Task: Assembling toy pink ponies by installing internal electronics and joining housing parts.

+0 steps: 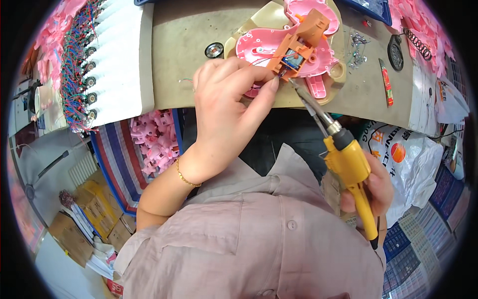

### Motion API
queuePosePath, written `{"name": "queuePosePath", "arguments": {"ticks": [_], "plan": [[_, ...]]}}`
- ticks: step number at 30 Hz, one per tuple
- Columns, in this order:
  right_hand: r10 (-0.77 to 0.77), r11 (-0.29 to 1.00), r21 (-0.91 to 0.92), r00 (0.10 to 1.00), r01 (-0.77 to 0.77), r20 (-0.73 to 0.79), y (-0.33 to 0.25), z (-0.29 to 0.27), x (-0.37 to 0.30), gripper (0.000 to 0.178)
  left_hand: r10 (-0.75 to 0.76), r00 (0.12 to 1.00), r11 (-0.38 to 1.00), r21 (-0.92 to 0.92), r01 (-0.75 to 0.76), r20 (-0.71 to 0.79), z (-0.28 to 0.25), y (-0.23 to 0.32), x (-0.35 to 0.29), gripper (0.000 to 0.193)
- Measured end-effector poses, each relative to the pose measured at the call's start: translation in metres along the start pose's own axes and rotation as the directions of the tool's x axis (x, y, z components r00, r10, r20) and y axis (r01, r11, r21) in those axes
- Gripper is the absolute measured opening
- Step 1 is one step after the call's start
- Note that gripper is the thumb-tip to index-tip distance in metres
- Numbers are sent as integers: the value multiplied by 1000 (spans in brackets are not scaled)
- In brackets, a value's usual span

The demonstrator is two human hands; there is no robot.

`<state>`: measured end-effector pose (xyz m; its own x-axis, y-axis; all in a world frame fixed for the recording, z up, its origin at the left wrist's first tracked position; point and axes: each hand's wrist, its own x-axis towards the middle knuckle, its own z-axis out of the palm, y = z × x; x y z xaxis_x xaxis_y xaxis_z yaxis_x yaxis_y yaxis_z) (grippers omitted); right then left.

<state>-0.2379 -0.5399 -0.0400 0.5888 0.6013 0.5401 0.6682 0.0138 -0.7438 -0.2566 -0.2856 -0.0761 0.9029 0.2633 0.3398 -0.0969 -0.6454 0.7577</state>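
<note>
My left hand (226, 102) reaches over the work with thumb and index finger pinched together on a thin wire (282, 74) at the lower edge of an orange plastic housing (314, 29). A small blue part (293, 60) sits inside that housing. It lies on a pink plastic shell (256, 42), which rests in a cream-coloured holder (271, 17). My right hand (377, 184) is closed around the handle of a yellow soldering gun (348, 159). The gun's thin tip comes close to the left fingertips; whether it touches the wire I cannot tell.
A small round speaker (214, 50) lies left of the holder. Wired speakers (90, 81) line a white board (124, 55) at far left. To the right are small clear parts (357, 52), a red-handled knife (387, 85) and a black coil (418, 44). A bin of pink pieces (155, 139) stands below.
</note>
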Motion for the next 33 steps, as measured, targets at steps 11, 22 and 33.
{"name": "queuePosePath", "arguments": {"ticks": [11,22,33], "plan": [[212,975,-107,961,-195,180,-5,-3,4,55,-7,1000,1000,1,7,1,-1,-1,0,5],[120,975,-221,911,-32,394,2,-17,-2,64,-37,999,999,21,37,15,-1,2,1,5],[73,988,-149,965,-36,252,3,-22,-10,53,-3,999,997,79,0,37,-4,2,2,6]]}}
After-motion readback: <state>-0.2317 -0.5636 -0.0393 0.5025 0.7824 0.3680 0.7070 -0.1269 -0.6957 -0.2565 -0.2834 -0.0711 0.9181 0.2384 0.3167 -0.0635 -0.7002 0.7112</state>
